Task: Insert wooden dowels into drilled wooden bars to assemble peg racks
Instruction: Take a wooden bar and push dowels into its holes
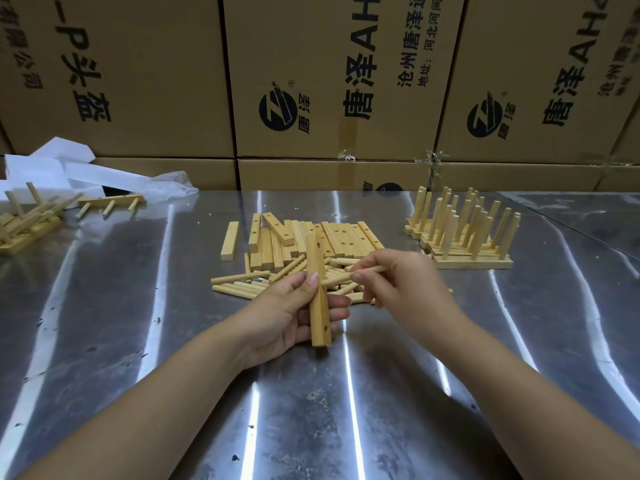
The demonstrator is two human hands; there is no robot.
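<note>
While the left hand grips a near-upright bar, the right hand pinches a dowel crosswise, tip touching the bar's side.

A pale drilled bar was held nearly upright in the left hand, and a round dowel was pinched crosswise beside it in the right hand. Behind them, spare bars were heaped flat, loose dowels were scattered in front, and finished racks were stacked rightward, pegs up.
</note>
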